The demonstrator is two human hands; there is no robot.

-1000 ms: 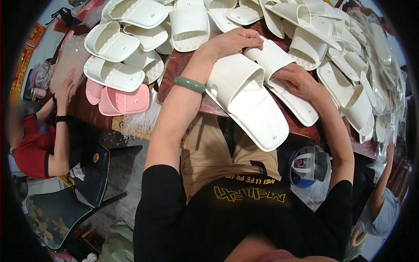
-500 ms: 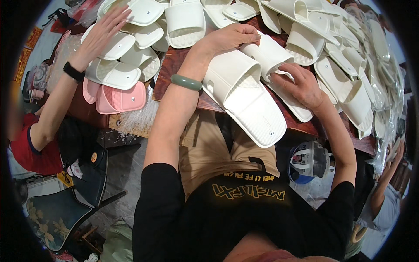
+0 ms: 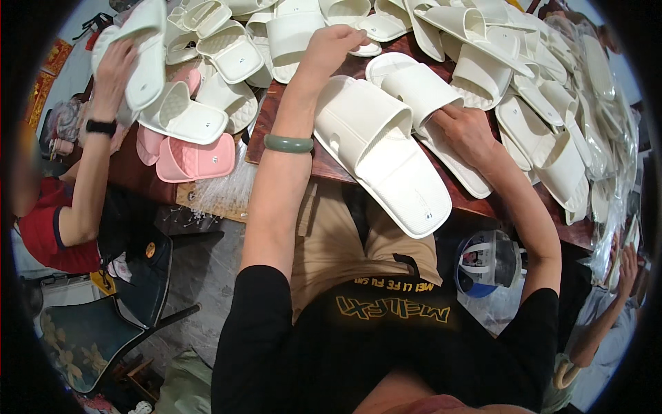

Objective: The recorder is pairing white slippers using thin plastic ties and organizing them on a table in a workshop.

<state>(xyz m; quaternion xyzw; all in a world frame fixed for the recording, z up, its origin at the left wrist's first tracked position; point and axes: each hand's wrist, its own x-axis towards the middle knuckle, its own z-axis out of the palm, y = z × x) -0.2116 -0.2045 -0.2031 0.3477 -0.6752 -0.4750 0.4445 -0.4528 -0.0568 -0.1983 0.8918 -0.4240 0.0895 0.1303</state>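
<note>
My left hand (image 3: 332, 52), with a green bangle on its wrist, reaches over the table's far side. Its fingers are pinched together beside a white slipper in the pile (image 3: 385, 26); anything between them is too small to make out. A large white slipper (image 3: 407, 183) lies sole down right below that arm, its front overhanging the table edge. Just right of it rests a second white slipper (image 3: 422, 86). My right hand (image 3: 469, 134) grips this one, its fingertips tucked into the strap opening and partly hidden.
Heaped white slippers (image 3: 483, 62) cover the back and right of the dark red wooden table (image 3: 272, 114). A pink slipper (image 3: 196, 157) and white plastic fasteners (image 3: 224, 186) lie at left, where a co-worker's hand (image 3: 114, 79) holds a white slipper. A blue container (image 3: 483, 265) stands below the table.
My left hand has moved away from the second slipper, up and left. My right hand's fingers have gone into its strap opening. The co-worker has lifted a white slipper at left.
</note>
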